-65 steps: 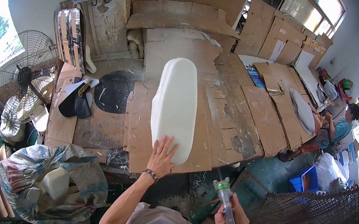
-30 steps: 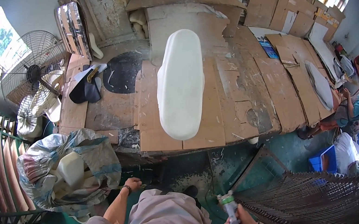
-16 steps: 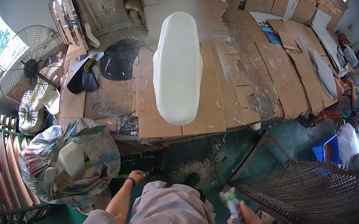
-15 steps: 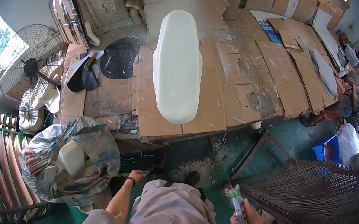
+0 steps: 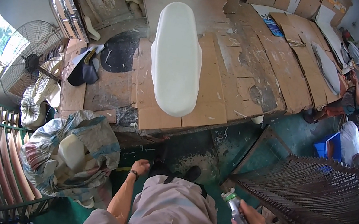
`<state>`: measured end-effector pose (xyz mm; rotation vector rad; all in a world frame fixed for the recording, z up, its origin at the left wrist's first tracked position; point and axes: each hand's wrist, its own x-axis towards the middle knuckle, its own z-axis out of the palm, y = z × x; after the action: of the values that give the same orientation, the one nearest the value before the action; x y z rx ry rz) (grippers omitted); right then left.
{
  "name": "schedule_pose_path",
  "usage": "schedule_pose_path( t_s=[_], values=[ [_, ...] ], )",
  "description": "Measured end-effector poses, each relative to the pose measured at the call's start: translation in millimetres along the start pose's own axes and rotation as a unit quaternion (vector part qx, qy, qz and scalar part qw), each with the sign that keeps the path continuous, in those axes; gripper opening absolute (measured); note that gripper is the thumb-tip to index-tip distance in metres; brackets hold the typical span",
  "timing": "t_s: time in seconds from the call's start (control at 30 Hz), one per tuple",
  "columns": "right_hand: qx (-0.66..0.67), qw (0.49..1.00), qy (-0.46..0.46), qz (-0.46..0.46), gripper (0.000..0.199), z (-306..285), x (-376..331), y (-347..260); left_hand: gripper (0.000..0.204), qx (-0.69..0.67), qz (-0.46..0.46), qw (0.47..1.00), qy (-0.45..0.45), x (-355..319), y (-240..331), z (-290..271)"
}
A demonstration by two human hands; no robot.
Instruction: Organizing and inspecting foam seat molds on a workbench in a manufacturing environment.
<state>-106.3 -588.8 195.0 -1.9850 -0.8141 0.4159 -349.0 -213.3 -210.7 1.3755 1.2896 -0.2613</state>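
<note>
A long, pale cream moulded piece (image 5: 176, 62), like a foam seat pad, lies lengthwise on the cardboard-covered table (image 5: 212, 98) before me. My right hand (image 5: 252, 223), low on the right, is wrapped round a silver hand tool with a green collar (image 5: 234, 206), which looks like a spray gun. Its head points up and left, apart from the pad. My left hand (image 5: 141, 166) hangs below the table's front edge with its fingers curled. A yellow strip (image 5: 124, 169) shows by its wrist; what the fingers hold, if anything, is hidden.
On the left are a sack of pale pieces (image 5: 72, 153), a slatted rack (image 5: 2, 163) and a caged fan (image 5: 32, 63). Dark cut sheets (image 5: 84, 73) lie on the table. A dark ridged frame (image 5: 316, 194) stands right. A person (image 5: 356, 95) sits far right by a blue bin (image 5: 328, 147).
The view has tilted slightly, so the pad and table sit a little higher. My left hand has risen slightly and its fingers look more curled. My right hand still grips the tool.
</note>
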Motion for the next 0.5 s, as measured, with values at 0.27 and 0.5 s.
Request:
schedule_pose_path(
  t_s=[0.27,0.5],
  values=[
    [-0.024,0.994,0.095,-0.039,0.052,9,18,-5,0.04,-0.315,0.196,0.929,-0.008,-1,195,14],
    [-0.009,0.984,0.153,-0.095,0.051,26,23,-9,0.047,-0.464,0.217,0.858,-0.042,18,268,23]
  ],
)
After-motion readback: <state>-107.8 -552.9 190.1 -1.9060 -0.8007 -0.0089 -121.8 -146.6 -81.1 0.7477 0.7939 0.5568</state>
